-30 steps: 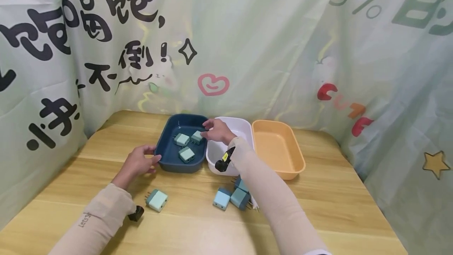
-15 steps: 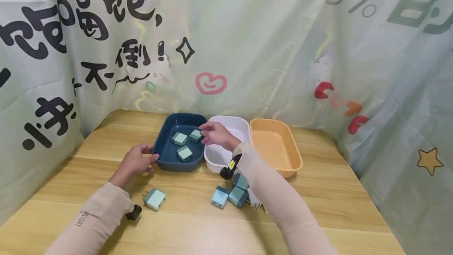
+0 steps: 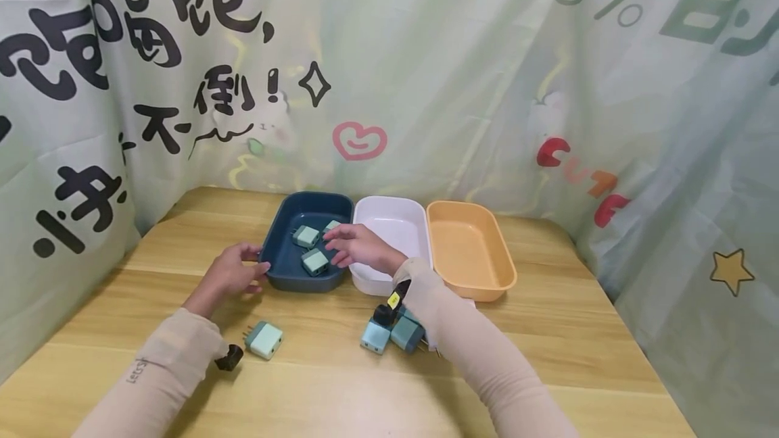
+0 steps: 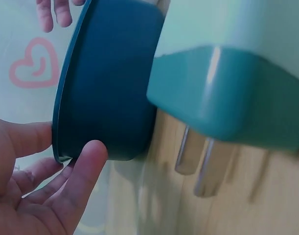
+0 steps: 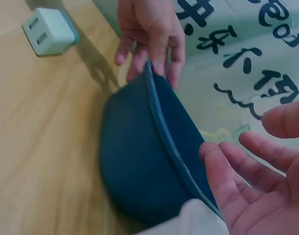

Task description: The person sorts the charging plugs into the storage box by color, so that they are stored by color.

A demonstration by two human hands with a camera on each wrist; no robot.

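At the left edge of the dark blue tray (image 3: 292,284), my left hand (image 3: 226,272) touches the rim and wall with spread fingers. In the left wrist view, its fingertips (image 4: 94,152) meet the tray's corner. My right hand (image 3: 362,247) hovers over the tray's right side with relaxed fingers, holding nothing; the right wrist view shows bare fingers (image 5: 257,166) beside the rim. Several mint-green plug chargers (image 3: 314,262) lie in the tray, one partly hidden behind the right fingers. Another mint-green charger (image 3: 264,340) lies on the table near my left wrist, its prongs showing close up in the left wrist view.
A white tray (image 3: 389,205) and an orange tray (image 3: 471,249) stand to the right of the blue one. Near my right forearm is a cluster of chargers, including a light blue one (image 3: 375,336) and a teal one (image 3: 407,334). The sleeve partly covers them. A printed curtain (image 3: 426,73) hangs behind.
My right hand has moved lower and toward me over the blue tray, its fingers now in front of one charger. The left hand stays at the tray's edge. The view has shifted slightly.
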